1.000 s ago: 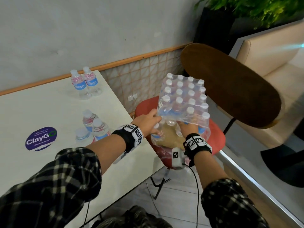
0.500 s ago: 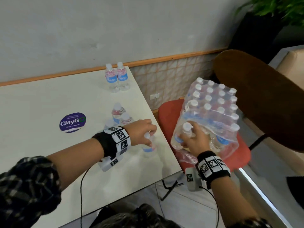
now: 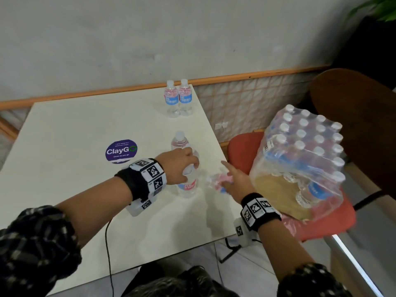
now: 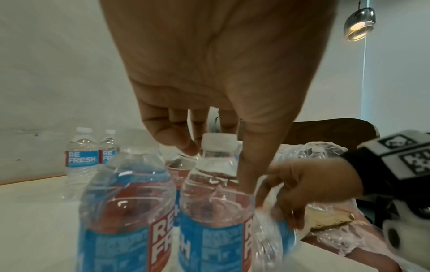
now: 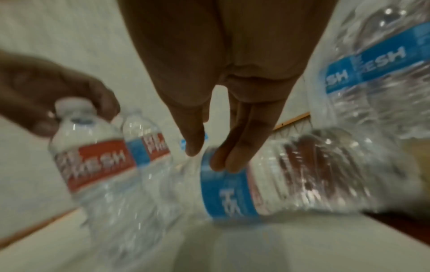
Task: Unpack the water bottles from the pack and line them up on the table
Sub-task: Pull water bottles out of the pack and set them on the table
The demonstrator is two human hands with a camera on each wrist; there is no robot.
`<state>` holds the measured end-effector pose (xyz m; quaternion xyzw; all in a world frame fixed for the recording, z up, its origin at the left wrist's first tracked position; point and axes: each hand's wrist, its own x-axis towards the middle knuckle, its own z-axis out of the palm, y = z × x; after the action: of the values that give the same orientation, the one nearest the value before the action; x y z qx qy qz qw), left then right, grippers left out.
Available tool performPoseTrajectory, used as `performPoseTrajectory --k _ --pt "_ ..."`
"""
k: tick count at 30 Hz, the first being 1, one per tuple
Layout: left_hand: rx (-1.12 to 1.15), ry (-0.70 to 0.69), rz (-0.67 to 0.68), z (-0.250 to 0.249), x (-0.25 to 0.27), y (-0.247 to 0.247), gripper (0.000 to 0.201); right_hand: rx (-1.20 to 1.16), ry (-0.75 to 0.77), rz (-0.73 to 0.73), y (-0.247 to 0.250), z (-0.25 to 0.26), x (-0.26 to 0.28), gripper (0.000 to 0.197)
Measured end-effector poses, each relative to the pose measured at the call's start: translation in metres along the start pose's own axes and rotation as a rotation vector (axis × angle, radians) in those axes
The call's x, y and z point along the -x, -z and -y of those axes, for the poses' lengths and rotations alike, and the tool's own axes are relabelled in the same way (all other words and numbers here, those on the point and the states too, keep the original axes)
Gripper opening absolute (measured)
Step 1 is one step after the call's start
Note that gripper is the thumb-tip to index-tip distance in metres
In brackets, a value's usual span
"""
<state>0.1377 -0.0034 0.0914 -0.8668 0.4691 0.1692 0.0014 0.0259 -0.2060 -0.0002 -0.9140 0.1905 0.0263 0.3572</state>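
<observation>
My left hand [image 3: 186, 166] grips the cap and neck of an upright water bottle [image 3: 188, 186] standing on the white table [image 3: 75, 129]; the left wrist view shows the fingers curled over its cap [image 4: 218, 139]. My right hand [image 3: 232, 182] holds another bottle [image 3: 215, 181], tilted and blurred, just right of the first; its blue label [image 5: 229, 195] lies under the fingertips. More bottles stand behind my left hand [image 3: 181, 140]. Two bottles [image 3: 179, 99] stand at the far edge. The shrink-wrapped pack [image 3: 300, 159] rests on a red chair seat [image 3: 334, 219].
A purple ClayGo sticker [image 3: 121, 151] is on the table to the left. A brown chair back [image 3: 364, 125] rises behind the pack. The wall [image 3: 150, 39] runs along the table's far side. A cable [image 3: 108, 243] hangs over the near edge.
My left hand carried a bottle from the pack to the table and stood it by the others. My right hand pulled another bottle out of the pack and brought it over the table's right edge.
</observation>
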Motion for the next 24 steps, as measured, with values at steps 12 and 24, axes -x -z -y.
performPoseTrajectory --k 12,24 --pt "0.155 0.268 -0.325 0.016 0.011 -0.027 0.067 0.249 -0.026 0.092 -0.018 0.008 -0.019 0.068" --pt "0.427 0.239 0.042 0.032 0.010 -0.011 0.051 -0.619 -0.138 0.267 -0.044 0.029 -0.011 0.065"
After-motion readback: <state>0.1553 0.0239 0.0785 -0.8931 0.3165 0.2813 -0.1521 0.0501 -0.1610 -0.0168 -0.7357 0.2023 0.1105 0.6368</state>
